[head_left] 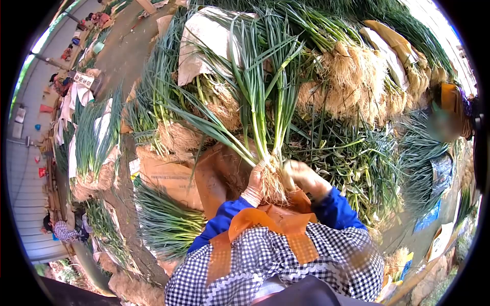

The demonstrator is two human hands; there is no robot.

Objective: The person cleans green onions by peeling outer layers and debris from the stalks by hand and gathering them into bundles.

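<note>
My left hand (255, 182) is closed around the lower stems of a bunch of green onions (259, 122). Their long leaves fan upward and their pale, stringy roots (274, 186) hang down in front of my chest. On the other side of the roots is my right hand (308, 179), close against the stem bases. Motion smears its fingers, so their grip does not show. An orange-brown apron (212, 171) covers my lap below the bunch.
Large heaps of green onions with thick roots (352, 71) lie ahead. Loose leaves (342, 158) are piled to the right. At left, a trimmed-looking bundle (168, 219) rests near an orange-tan sack (166, 176). Another person (66, 229) sits at far left.
</note>
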